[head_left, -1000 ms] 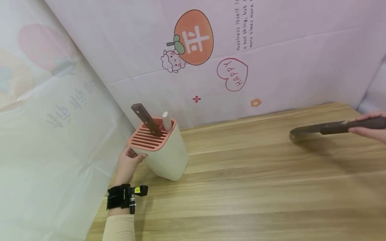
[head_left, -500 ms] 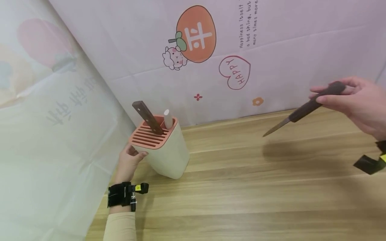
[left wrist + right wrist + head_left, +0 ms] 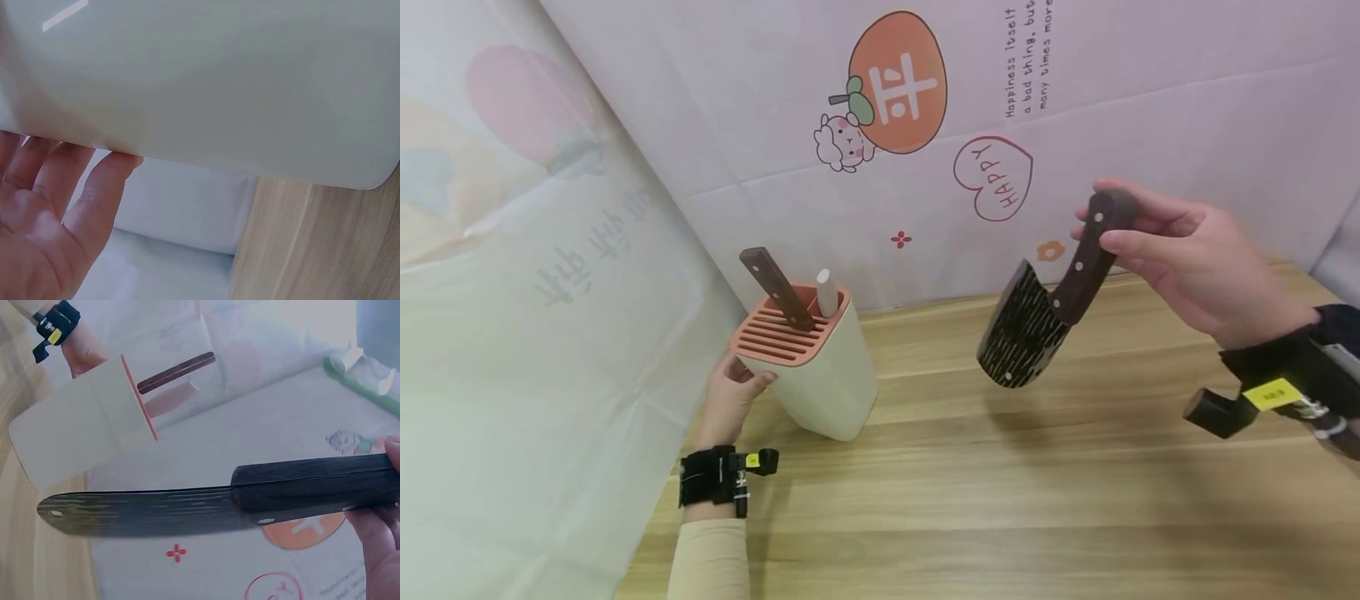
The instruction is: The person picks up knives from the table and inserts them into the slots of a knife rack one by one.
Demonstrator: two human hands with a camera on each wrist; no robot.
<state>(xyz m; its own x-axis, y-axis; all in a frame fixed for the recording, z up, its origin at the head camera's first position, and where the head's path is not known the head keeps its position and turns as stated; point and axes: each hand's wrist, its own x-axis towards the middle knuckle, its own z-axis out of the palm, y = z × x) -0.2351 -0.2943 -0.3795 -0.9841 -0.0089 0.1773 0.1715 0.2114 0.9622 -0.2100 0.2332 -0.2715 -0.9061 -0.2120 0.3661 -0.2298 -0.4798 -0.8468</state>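
A cream knife block (image 3: 820,392) with a slotted orange top stands on the table at the left. A knife with a brown wooden handle (image 3: 777,290) and a white-handled utensil (image 3: 827,293) stick up from it. My left hand (image 3: 732,398) holds the block's left side; in the left wrist view its fingers (image 3: 103,194) lie against the pale wall. Over the table at the right, my right hand (image 3: 1195,258) grips a cleaver (image 3: 1022,333) by its dark riveted handle. The patterned dark blade points down and left, apart from the block, as the right wrist view also shows.
The wooden table (image 3: 970,517) runs beneath both hands. Behind it hangs a pale printed cloth (image 3: 760,92), and another sheet (image 3: 512,375) covers the left side close to the block.
My right hand has come in from the right edge with the cleaver, moving left toward the block. The cleaver has turned so its blade hangs downward. My left hand stays on the block.
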